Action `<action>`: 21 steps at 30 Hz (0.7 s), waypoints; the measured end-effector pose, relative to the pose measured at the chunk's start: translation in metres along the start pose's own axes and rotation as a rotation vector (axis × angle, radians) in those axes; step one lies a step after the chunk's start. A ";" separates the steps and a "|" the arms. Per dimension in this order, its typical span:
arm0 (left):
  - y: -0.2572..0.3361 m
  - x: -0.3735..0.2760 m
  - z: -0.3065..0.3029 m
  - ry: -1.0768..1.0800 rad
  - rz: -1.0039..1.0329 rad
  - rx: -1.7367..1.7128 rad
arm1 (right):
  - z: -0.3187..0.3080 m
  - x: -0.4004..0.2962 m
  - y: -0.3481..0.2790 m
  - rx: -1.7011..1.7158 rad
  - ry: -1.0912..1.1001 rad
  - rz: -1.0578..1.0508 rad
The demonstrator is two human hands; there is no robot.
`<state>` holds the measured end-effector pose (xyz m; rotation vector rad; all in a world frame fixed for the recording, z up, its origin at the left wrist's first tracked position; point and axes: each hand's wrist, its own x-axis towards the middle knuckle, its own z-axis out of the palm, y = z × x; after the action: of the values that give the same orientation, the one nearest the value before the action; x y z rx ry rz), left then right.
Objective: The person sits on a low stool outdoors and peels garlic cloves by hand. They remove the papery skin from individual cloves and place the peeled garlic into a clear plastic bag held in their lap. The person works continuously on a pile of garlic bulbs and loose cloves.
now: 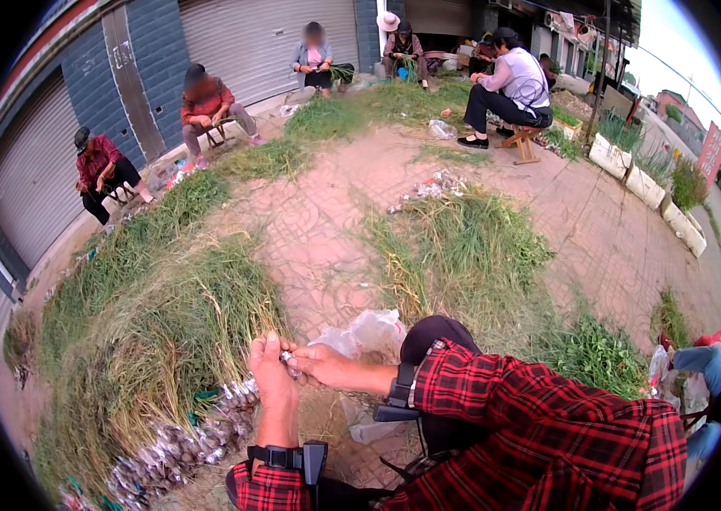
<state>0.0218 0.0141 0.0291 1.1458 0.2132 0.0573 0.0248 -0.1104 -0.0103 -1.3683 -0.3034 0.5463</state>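
Observation:
My left hand (267, 365) and my right hand (322, 365) meet in front of my knees. Between them is a small silvery foil-wrapped root end (286, 358), mostly covered by fingers. The left grips it from the left, while the right thumb and fingers pinch it from the other side. Just beyond and left of my hands lies a large heap of long green grassy plants (207, 313). Along the heap's near edge, a row of foil-wrapped root ends (207, 434) points towards me.
A clear plastic bag (367, 332) lies beyond my right forearm. Another plant heap (475, 249) spreads ahead on the paving (316, 236). Several people sit around on low stools, one on a wooden stool (519, 144). White planter boxes (645, 187) line the right side.

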 end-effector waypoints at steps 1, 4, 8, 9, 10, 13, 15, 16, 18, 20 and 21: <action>-0.003 0.003 -0.001 -0.022 -0.020 0.017 | -0.002 0.002 0.002 0.007 0.002 0.008; -0.015 0.007 0.000 0.000 0.056 -0.051 | -0.003 0.001 0.004 -0.024 0.054 0.013; -0.027 0.018 0.002 0.044 0.064 -0.035 | -0.007 0.000 0.001 -0.081 0.136 0.005; -0.028 0.020 -0.003 0.053 0.044 -0.019 | -0.006 0.001 0.002 -0.124 0.151 -0.030; -0.030 0.022 -0.006 0.018 0.069 -0.014 | -0.005 0.003 0.002 -0.171 0.173 -0.072; -0.031 0.020 -0.008 -0.135 0.075 -0.123 | -0.008 -0.001 -0.004 -0.040 0.135 0.032; -0.019 0.012 -0.007 -0.226 0.083 -0.172 | -0.011 -0.001 -0.005 0.183 0.069 0.054; -0.013 0.011 -0.006 -0.283 0.091 -0.201 | -0.014 0.001 -0.007 0.307 0.048 0.063; -0.009 0.009 -0.009 -0.323 0.092 -0.178 | -0.019 -0.004 -0.018 0.452 -0.040 0.111; -0.008 0.007 -0.012 -0.380 0.095 -0.170 | -0.015 -0.006 -0.023 0.540 -0.091 0.162; -0.010 0.008 -0.012 -0.380 0.094 -0.180 | -0.015 -0.007 -0.024 0.579 -0.112 0.188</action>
<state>0.0267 0.0222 0.0140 0.9663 -0.1806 -0.0571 0.0310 -0.1293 0.0111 -0.8093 -0.0919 0.7968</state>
